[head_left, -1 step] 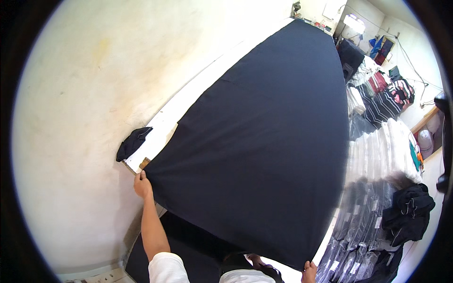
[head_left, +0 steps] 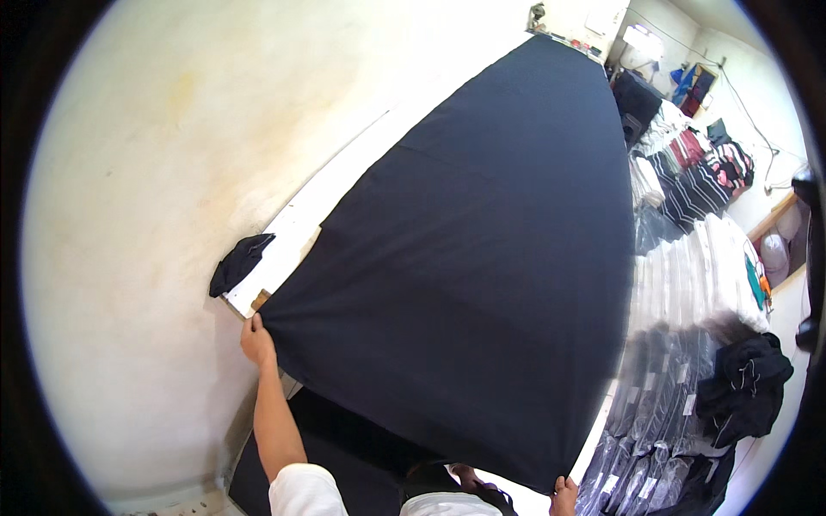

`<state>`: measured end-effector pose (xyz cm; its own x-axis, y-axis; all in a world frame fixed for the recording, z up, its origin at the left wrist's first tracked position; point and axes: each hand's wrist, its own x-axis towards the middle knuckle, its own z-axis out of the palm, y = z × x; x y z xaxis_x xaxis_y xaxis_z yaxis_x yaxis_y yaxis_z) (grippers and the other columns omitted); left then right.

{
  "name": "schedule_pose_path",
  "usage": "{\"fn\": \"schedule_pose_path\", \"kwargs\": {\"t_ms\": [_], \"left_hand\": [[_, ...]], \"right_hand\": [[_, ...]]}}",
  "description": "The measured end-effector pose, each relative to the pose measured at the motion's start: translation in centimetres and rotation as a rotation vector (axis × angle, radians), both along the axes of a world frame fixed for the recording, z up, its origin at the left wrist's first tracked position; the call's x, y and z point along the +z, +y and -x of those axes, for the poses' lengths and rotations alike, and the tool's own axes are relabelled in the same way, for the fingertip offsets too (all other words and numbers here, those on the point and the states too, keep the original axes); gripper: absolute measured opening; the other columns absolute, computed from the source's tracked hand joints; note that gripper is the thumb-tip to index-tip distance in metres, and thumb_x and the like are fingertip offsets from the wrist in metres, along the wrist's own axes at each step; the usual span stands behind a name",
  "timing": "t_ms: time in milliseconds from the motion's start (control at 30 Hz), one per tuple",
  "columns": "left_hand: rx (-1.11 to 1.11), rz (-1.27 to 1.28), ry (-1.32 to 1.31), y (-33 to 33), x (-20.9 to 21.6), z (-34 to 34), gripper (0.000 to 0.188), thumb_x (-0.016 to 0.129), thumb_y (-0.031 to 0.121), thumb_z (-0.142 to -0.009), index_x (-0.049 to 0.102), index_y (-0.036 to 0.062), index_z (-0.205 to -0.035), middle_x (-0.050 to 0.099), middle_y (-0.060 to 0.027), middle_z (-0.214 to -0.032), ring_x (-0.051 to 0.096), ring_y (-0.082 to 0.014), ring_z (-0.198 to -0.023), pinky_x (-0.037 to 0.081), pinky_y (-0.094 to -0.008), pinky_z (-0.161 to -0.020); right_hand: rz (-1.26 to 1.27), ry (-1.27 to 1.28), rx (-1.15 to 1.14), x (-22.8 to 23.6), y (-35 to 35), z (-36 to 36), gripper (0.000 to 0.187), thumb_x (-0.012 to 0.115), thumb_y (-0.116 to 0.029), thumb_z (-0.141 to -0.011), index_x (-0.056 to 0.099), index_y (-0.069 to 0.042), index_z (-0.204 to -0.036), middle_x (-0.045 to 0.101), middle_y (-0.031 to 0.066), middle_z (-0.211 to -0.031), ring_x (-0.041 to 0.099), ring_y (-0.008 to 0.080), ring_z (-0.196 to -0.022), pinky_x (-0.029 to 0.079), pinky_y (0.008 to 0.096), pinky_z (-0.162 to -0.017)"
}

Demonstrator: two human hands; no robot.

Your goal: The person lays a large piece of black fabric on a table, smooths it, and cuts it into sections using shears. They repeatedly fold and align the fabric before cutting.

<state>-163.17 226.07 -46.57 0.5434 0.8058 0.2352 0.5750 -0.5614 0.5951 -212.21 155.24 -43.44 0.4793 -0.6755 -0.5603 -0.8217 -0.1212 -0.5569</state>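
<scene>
A long sheet of black fabric (head_left: pixel 465 241) lies over a white table (head_left: pixel 331 185) and narrows toward the far end. My left hand (head_left: pixel 257 340) is closed on its near left corner, beside the table's end, and creases fan out from that grip. At the near right corner, low in the view, my right hand (head_left: pixel 564 495) pinches the cloth between thumb and fingers. The near edge hangs in a shallow curve between both hands. More black cloth (head_left: pixel 344 447) shows below that edge.
A crumpled black cloth (head_left: pixel 241 264) rests on the table's left corner by the wall (head_left: pixel 146 258). To the right stand stacks of plastic-wrapped garments (head_left: pixel 680 275), folded striped clothes (head_left: pixel 693 193) and a black garment heap (head_left: pixel 745 387). Small items (head_left: pixel 576 43) sit at the far end.
</scene>
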Motion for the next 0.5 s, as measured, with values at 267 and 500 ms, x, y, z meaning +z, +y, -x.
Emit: {"fn": "schedule_pose_path", "kwargs": {"t_ms": [267, 500], "left_hand": [[0.169, 0.055, 0.333, -2.0, 1.4, 0.4, 0.039, 0.059, 0.049, -0.104, 0.080, 0.0207, -0.122, 0.075, -0.0094, -0.132, 0.068, -0.0377, -0.121, 0.053, -0.0512, -0.098], [-0.462, -0.383, -0.207, -22.7, 6.6, 1.7, 0.035, 0.056, 0.018, -0.104, 0.066, -0.0022, -0.132, 0.069, -0.0211, -0.134, 0.064, -0.0433, -0.124, 0.049, -0.0545, -0.104]], "right_hand": [[-0.215, -0.163, -0.316, -1.9, -1.8, 1.0, 0.018, 0.063, -0.013, -0.104, 0.070, -0.004, -0.089, 0.055, -0.0016, -0.072, 0.052, 0.0105, -0.064, 0.046, 0.0317, -0.058], [0.609, -0.159, 0.118, 2.1, -6.9, -6.8, 0.016, 0.064, -0.009, -0.095, 0.072, 0.000, -0.105, 0.075, 0.0244, -0.094, 0.073, 0.0459, -0.094, 0.056, 0.0538, -0.083]]}}
